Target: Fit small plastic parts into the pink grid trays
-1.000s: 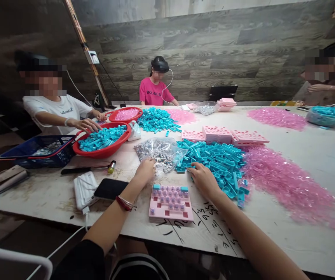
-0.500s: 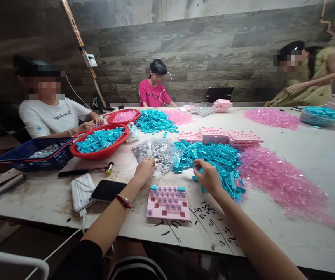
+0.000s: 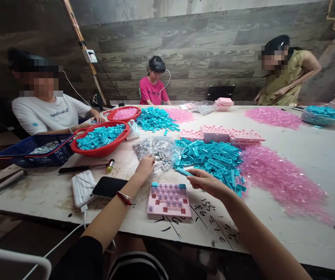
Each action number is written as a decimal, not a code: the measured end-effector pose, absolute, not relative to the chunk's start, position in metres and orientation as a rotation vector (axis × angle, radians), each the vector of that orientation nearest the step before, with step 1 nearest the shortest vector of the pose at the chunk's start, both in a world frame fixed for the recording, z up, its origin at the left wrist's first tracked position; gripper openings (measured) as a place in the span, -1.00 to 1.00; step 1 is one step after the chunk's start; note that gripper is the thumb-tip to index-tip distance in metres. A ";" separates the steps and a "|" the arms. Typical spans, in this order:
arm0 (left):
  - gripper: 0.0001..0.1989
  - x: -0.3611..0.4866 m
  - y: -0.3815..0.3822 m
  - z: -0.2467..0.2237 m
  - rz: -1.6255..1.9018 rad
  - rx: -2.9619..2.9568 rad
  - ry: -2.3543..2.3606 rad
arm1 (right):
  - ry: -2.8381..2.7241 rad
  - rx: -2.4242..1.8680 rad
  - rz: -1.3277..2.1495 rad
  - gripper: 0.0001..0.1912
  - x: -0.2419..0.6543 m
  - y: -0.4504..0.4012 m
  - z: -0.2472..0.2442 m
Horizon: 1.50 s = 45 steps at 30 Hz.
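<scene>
Right hand (image 3: 207, 182) drew a pinched teal piece (image 3: 184, 171) nearer.
Left hand (image 3: 145, 167): hold unclear; pink board (image 3: 173, 212) was part-filled, gaps remained.

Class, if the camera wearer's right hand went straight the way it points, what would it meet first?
The right hand, turquoise plastic bar leading, would probably meet the clear plastic bag of small parts first, though depth is unclear.

Room above pink board (image 3: 167, 211) — bag (image 3: 163, 146) beyond
</scene>
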<state>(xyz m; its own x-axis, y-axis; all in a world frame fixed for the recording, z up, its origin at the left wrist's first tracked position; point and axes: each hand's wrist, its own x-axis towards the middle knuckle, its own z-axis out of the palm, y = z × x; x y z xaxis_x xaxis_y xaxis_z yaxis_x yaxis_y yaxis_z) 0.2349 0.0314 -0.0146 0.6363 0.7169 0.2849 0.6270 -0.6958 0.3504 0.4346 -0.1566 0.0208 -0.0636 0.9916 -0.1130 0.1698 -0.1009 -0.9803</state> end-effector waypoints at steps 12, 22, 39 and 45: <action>-0.87 0.238 0.001 0.010 0.847 2.523 0.758 | -1.955 -1.265 1.309 -0.75 0.396 -0.172 0.027; -0.91 0.238 -0.037 0.036 1.159 2.389 0.408 | -1.623 -1.544 1.023 -0.77 0.417 -0.157 0.010; -0.92 0.243 -0.071 0.014 0.463 2.555 0.498 | -1.415 -1.775 0.733 -0.81 0.450 -0.149 0.007; -0.85 0.243 -0.070 0.005 0.456 2.547 0.487 | -1.548 -1.770 0.726 -0.79 0.446 -0.151 0.010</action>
